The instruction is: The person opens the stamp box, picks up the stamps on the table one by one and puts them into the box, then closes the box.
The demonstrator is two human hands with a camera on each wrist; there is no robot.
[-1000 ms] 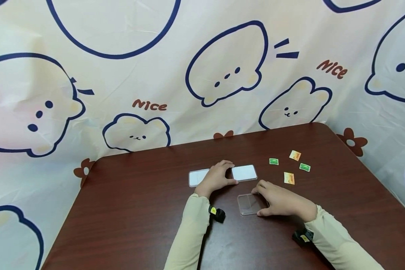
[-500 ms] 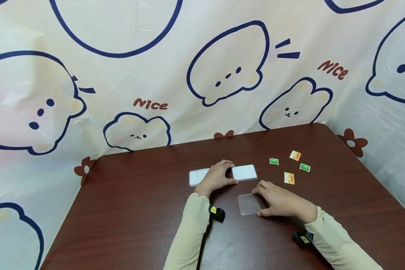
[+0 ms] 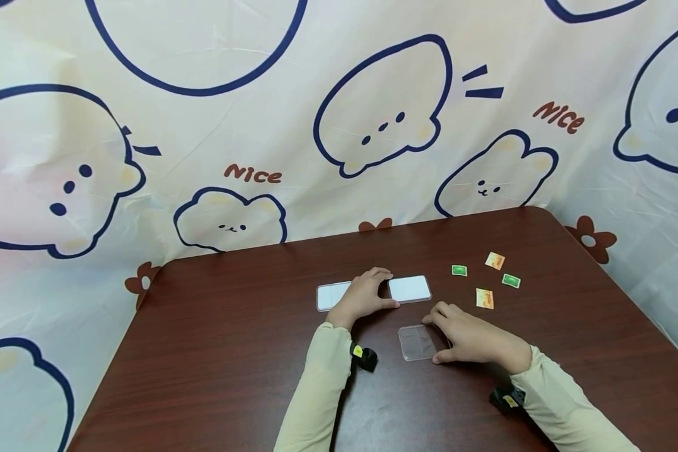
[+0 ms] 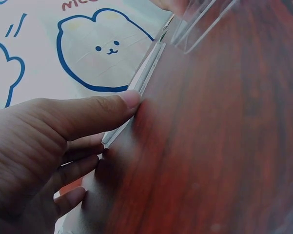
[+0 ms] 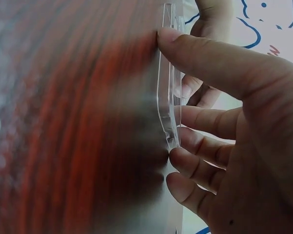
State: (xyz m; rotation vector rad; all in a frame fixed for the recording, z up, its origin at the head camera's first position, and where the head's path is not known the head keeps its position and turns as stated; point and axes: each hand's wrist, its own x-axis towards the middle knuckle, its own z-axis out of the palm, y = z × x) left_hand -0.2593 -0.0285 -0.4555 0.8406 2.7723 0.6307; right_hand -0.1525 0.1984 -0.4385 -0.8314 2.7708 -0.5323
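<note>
A shallow clear plastic case with a white inside [image 3: 409, 289] lies flat on the table. My left hand [image 3: 364, 296] pinches its left end between thumb [image 4: 129, 100] and fingers, as the left wrist view also shows. Left of it lies a similar white-filled case [image 3: 330, 297], partly covered by that hand. Closer to me, my right hand [image 3: 474, 333] grips the right end of a clear, see-through plastic case [image 3: 412, 343]. In the right wrist view the thumb is on the near edge of this clear case [image 5: 166, 92], with fingers along the far side.
Two green stamp-like pieces [image 3: 459, 270] and two orange ones [image 3: 484, 299] lie scattered at the right of the brown table [image 3: 231, 351]. A patterned cloth [image 3: 248, 125] hangs behind the table's far edge.
</note>
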